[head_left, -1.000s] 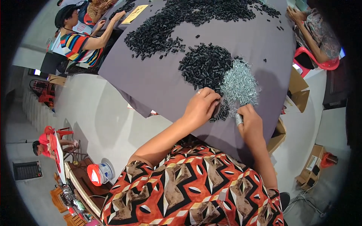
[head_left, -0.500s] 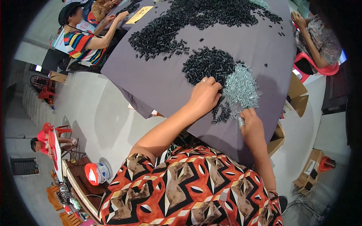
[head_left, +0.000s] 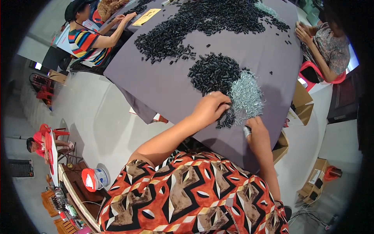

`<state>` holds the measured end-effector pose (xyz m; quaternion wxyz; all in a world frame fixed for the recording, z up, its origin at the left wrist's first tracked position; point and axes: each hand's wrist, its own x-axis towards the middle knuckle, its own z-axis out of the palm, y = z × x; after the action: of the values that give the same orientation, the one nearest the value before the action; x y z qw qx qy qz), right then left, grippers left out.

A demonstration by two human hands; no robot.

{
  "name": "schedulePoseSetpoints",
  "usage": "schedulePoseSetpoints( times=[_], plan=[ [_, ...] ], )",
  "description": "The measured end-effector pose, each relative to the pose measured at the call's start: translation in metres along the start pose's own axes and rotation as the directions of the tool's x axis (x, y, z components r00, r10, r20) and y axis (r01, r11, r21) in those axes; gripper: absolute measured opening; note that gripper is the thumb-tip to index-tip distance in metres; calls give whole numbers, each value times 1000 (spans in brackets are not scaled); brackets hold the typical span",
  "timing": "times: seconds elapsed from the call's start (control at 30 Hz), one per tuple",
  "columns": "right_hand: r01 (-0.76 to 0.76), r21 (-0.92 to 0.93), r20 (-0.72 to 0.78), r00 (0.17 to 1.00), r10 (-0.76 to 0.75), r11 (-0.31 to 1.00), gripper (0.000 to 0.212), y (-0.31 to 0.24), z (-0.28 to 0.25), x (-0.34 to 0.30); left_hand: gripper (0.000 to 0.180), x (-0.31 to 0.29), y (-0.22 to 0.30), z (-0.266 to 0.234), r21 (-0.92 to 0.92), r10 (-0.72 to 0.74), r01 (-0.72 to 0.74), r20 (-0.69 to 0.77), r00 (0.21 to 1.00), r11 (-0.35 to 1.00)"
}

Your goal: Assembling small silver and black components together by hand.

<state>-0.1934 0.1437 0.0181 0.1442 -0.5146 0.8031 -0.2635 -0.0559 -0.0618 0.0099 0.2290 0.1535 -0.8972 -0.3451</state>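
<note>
My left hand (head_left: 212, 106) is closed in a pinch beside a heap of small black cylinders (head_left: 214, 72), and one dark piece shows at its fingertips. Just below it lies a smaller scatter of the same black cylinders (head_left: 226, 120). At the near edge of a pile of small silver screw-like pieces (head_left: 247, 93), my right hand (head_left: 258, 134) has its fingers curled together. A silver-grey wrapping (head_left: 247, 132) shows at its thumb side. Whatever those fingertips hold is hidden or too small to make out.
A grey cloth (head_left: 159, 84) covers the table. Farther back spreads a large mass of black cylinders (head_left: 218, 17), near a yellow card (head_left: 147, 17). People sit at the left (head_left: 87, 39) and right (head_left: 327, 46). Cardboard boxes (head_left: 302, 105) stand by the right edge.
My left hand has drawn slightly nearer to me, off the black heap, with a dark piece now visible in its pinch. My right hand has shifted slightly nearer too. The whole view has moved a little.
</note>
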Motion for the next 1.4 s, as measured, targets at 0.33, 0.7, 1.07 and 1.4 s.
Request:
schedulePoseSetpoints(
  times=[0.33, 0.7, 1.07, 1.4],
  plan=[
    [-134, 417, -70, 981, 179, 899, 25, 21, 1, -3, 24, -45, 27, -6, -562, -357, 452, 278, 892, 692],
    [-23, 184, -29, 999, 28, 983, 33, 13, -6, -3, 25, -68, 30, -6, -520, -375, 518, 362, 854, 679],
    [-28, 170, -14, 999, 31, 985, 37, -1, -1, 2, 18, -74, 27, 4, -567, -396, 532, 356, 847, 629],
    [148, -156, -81, 983, -162, 977, 28, -15, 14, 21, 16, -72, 28, 3, -692, -398, 545, 384, 833, 473]
  ],
)
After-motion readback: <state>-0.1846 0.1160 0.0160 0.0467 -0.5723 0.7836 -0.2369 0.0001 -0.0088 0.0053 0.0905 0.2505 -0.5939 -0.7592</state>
